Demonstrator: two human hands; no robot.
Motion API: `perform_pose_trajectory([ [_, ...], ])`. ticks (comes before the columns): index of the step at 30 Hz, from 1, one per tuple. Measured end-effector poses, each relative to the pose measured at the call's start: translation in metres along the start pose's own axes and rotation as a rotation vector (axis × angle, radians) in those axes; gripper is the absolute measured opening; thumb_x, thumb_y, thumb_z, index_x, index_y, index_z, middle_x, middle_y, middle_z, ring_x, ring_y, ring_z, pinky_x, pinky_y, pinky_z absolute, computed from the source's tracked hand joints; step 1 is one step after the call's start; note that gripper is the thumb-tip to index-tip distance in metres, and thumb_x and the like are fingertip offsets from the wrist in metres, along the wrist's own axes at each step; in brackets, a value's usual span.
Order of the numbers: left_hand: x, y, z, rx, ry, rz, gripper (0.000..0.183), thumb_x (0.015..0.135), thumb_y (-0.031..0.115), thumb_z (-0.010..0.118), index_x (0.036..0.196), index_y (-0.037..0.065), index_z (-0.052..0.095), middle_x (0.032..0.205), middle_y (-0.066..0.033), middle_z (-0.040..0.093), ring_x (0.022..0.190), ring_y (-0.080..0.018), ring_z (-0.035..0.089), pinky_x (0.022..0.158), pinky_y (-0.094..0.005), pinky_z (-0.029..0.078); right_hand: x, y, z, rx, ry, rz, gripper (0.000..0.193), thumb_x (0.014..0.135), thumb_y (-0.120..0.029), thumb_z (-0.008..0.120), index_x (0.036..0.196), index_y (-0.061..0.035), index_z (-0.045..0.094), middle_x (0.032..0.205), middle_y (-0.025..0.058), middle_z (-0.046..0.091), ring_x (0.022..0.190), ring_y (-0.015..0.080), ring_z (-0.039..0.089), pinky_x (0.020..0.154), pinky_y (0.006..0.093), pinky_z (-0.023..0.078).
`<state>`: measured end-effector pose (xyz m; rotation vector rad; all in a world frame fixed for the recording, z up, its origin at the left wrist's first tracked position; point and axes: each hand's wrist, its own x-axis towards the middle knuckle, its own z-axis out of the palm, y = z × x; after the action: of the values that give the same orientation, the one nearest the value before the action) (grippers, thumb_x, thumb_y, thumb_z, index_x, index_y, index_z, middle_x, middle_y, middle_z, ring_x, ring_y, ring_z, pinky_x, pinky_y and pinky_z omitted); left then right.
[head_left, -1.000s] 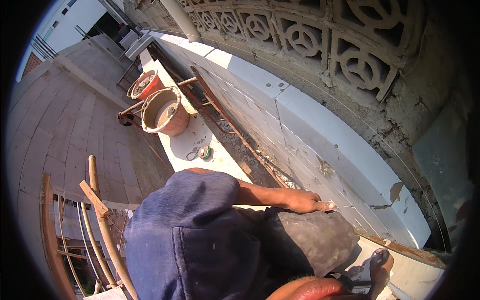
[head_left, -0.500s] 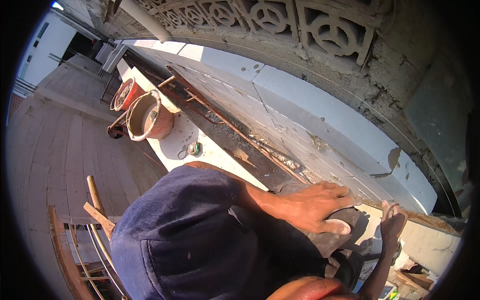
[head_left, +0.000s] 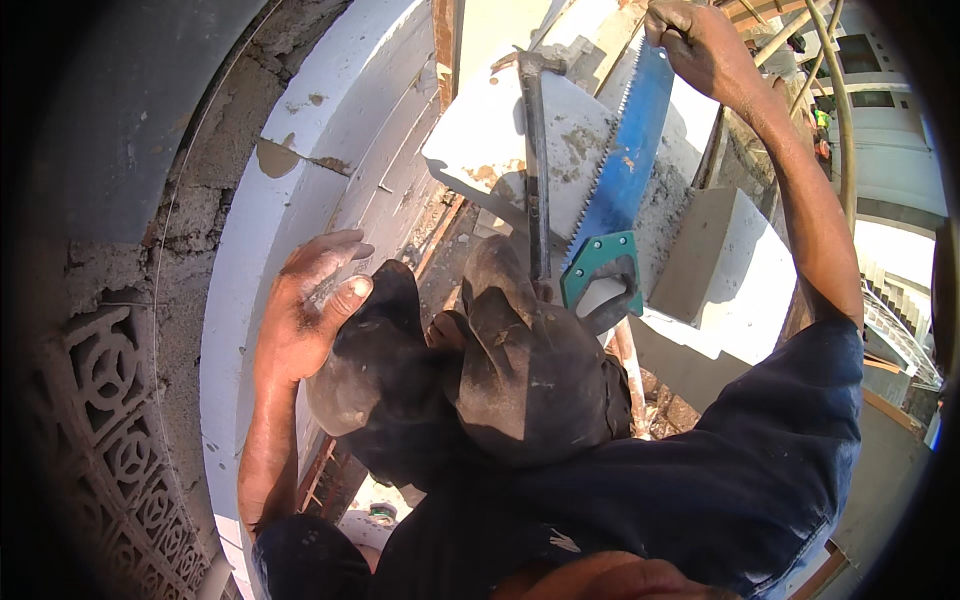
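My right hand (head_left: 700,48), at the upper right, has its fingers closed around the tip end of a handsaw (head_left: 632,140). The saw has a blue toothed blade and a green and black handle, which points down toward my knee. My left hand (head_left: 305,310) is open, fingers slightly bent and thumb apart, with whitish dust on it. It is beside my knee and next to the wall of white blocks (head_left: 250,270); whether it touches the wall I cannot tell. Left of the saw lies a dark long-handled tool with a hammer-like head (head_left: 537,130).
A pale slab (head_left: 470,130) spotted with mortar lies under the tools. A grey-sided block (head_left: 705,255) stands right of the saw. Bamboo poles (head_left: 845,130) rise at the upper right. A string (head_left: 160,300) runs along the rough wall with pierced vent blocks (head_left: 110,370).
The view has swung round, so the buckets on the plank have left it. The handsaw and the long-handled tool now show, with my right hand on the saw's tip.
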<state>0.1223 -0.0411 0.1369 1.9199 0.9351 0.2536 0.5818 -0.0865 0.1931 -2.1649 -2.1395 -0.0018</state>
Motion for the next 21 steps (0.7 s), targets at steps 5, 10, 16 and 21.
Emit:
perform_pose_trajectory([
  [5, 0.081, 0.016, 0.016, 0.308, -0.201, 0.101, 0.043, 0.086, 0.035, 0.070, 0.111, 0.000, 0.067, 0.114, -0.0184, 0.066, 0.108, -0.0332, 0.062, 0.095, -0.0409, 0.046, -0.033, -0.040, 0.042, 0.285, -0.345, 0.202, 0.031, 0.096, -0.030, 0.054, 0.089, -0.0024, 0.066, 0.071, 0.0096, 0.062, 0.064, 0.0190, 0.057, 0.062, 0.0380, 0.045],
  [10, 0.128, 0.042, 0.048, 0.208, -0.303, 0.183, 0.043, 0.085, 0.034, 0.071, 0.111, -0.001, 0.067, 0.108, -0.0186, 0.068, 0.101, -0.0340, 0.065, 0.089, -0.0397, 0.048, -0.012, -0.114, 0.117, 0.210, -0.473, 0.117, 0.064, 0.083, -0.060, 0.060, 0.084, 0.0034, 0.067, 0.073, 0.0242, 0.066, 0.072, 0.0412, 0.067, 0.068, 0.0484, 0.053],
  [16, 0.122, 0.076, 0.047, 0.010, -0.396, -0.007, 0.041, 0.090, 0.031, 0.068, 0.112, -0.003, 0.066, 0.104, -0.0163, 0.070, 0.096, -0.0238, 0.066, 0.088, -0.0358, 0.049, -0.017, -0.115, 0.129, 0.353, -0.341, 0.467, 0.045, 0.079, -0.041, 0.063, 0.082, 0.0028, 0.068, 0.081, 0.0253, 0.069, 0.076, 0.0398, 0.069, 0.071, 0.0457, 0.055],
  [21, 0.086, 0.076, 0.031, -0.143, -0.297, -0.256, 0.038, 0.093, 0.029, 0.065, 0.115, -0.001, 0.066, 0.108, -0.0143, 0.069, 0.106, -0.0219, 0.062, 0.094, -0.0345, 0.046, -0.015, -0.139, 0.112, 0.423, -0.189, 0.679, 0.031, 0.077, -0.028, 0.062, 0.082, 0.0023, 0.067, 0.079, 0.0212, 0.069, 0.076, 0.0354, 0.070, 0.068, 0.0432, 0.055],
])
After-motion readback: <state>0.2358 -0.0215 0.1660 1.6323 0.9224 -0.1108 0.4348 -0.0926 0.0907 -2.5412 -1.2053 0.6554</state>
